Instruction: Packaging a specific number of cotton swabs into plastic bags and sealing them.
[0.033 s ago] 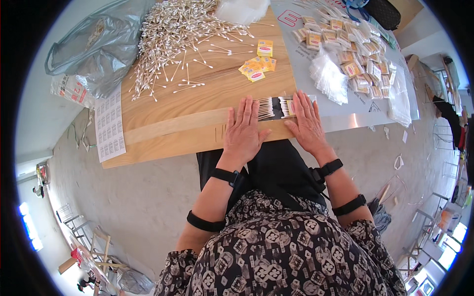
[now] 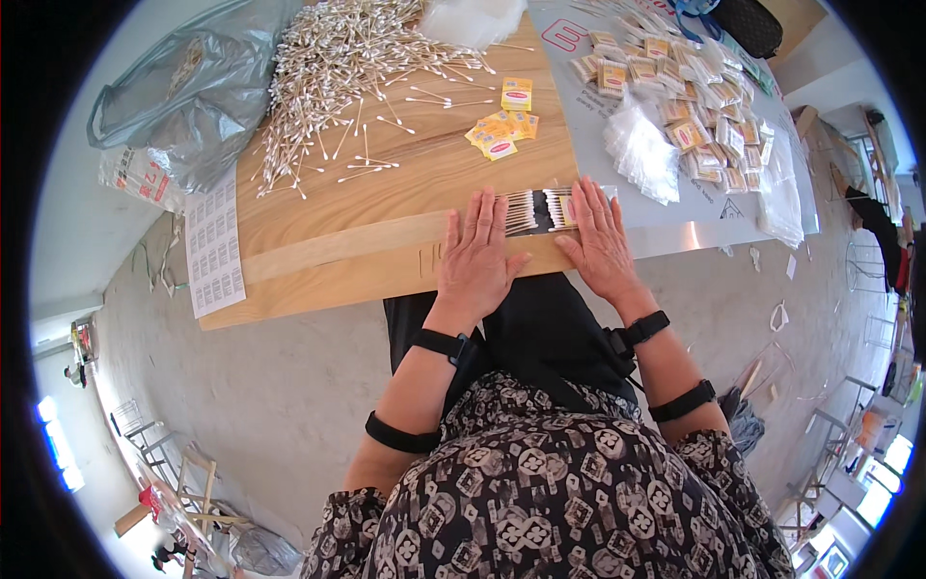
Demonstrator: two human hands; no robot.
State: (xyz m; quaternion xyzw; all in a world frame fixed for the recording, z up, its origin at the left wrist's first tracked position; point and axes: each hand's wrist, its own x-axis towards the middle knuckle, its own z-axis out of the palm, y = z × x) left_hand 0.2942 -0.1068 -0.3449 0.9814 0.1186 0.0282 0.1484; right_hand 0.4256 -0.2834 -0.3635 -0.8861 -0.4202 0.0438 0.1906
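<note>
My left hand (image 2: 473, 259) lies flat at the table's front edge, fingers stretched out. From beneath its fingers stick out the white tips of a row of cotton swabs (image 2: 519, 212). My right hand (image 2: 600, 234) lies flat beside it, over a small clear packet of cotton swabs (image 2: 561, 208) with a yellow label. The hand hides most of that packet. Between the two rows of tips shows a dark strip (image 2: 541, 212). Beyond my hands are several loose yellow cards (image 2: 503, 132), and one more yellow card (image 2: 517, 94) behind them.
A big heap of loose cotton swabs (image 2: 338, 68) covers the back left, next to a grey plastic bag (image 2: 193, 106). A printed sheet (image 2: 215, 249) hangs over the left edge. At right lie empty clear bags (image 2: 641, 150) and a pile of filled swab packets (image 2: 719, 125).
</note>
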